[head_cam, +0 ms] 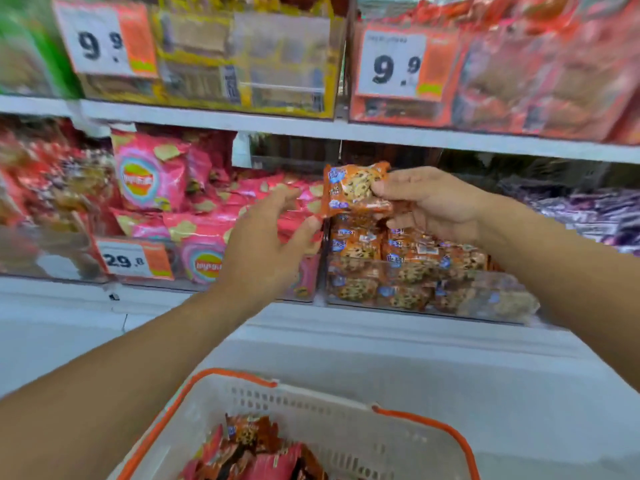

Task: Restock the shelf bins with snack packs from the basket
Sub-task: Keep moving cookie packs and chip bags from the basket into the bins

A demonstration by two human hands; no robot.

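Both hands were raised in front of the clear plastic shelf bin [429, 292] that held the orange cookie packs. The person's right hand [433, 206] gripped one orange, square foil cookie pack [353, 188] by its right edge, thumb and fingers curled onto it, holding it upright just above the bin's stacked packs [398, 258]. The left hand [266, 244] hovered just left of that pack with fingers spread and relaxed, gripping nothing; its fingertips reached close to the pack's lower left corner, though whether they touched it was unclear through the blur.

Left of the bin sat a neighbouring clear bin of pink crisp bags [152, 178], with a white and orange price tag [136, 259] on its front. Right of the bin lay a heap of purple packets [588, 216]. Above the bin ran a white shelf edge [381, 136], and over that stood a yellow-packed bin [242, 64] and a red-packed bin [536, 74], each bearing a price tag.

Below the bin, nearest the camera, stood a white perforated plastic basket [329, 410] with orange handles, and inside it lay more red and orange snack packs [256, 448].
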